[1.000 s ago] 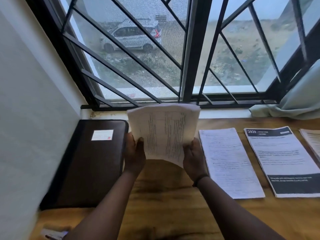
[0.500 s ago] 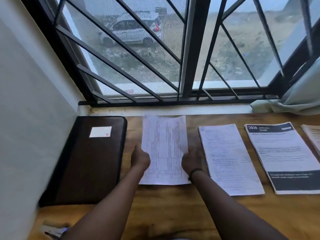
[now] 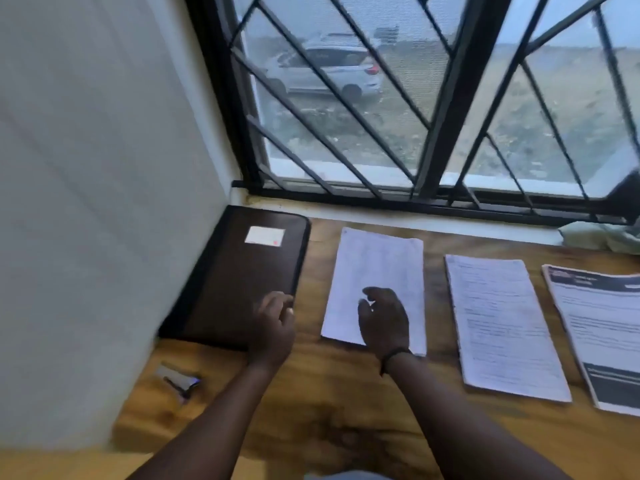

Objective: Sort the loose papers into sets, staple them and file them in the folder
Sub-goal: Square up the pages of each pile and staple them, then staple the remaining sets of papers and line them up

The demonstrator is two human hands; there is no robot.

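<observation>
Papers lie sorted on the wooden table (image 3: 346, 410) in separate piles, side by side under the window (image 3: 433, 98): a first pile (image 3: 377, 268) nearest the folder, a second pile (image 3: 502, 323) to its right, and a third pile (image 3: 602, 327) with dark printed bands at the right edge of the view. The sorting step looks largely done, judging by these neat stacks. Whether any pile is stapled cannot be told; the picture is blurred and no staple shows.

The dark folder (image 3: 239, 278) lies closed by the wall on the left, apart from the piles, with a small white label (image 3: 265, 236) on its cover. Nothing looks filed yet. A small object that may be the stapler (image 3: 180, 381) lies near the table's front left corner, untouched and too blurred to name for certain.

The left hand (image 3: 273, 327) hovers over the folder's near right corner, fingers loosely curled and holding nothing. The right hand (image 3: 382, 322) is over the lower part of the first pile, fingers relaxed and spread a little, gripping nothing; whether it touches the sheet is unclear.

Stapling and filing appear to remain.
</observation>
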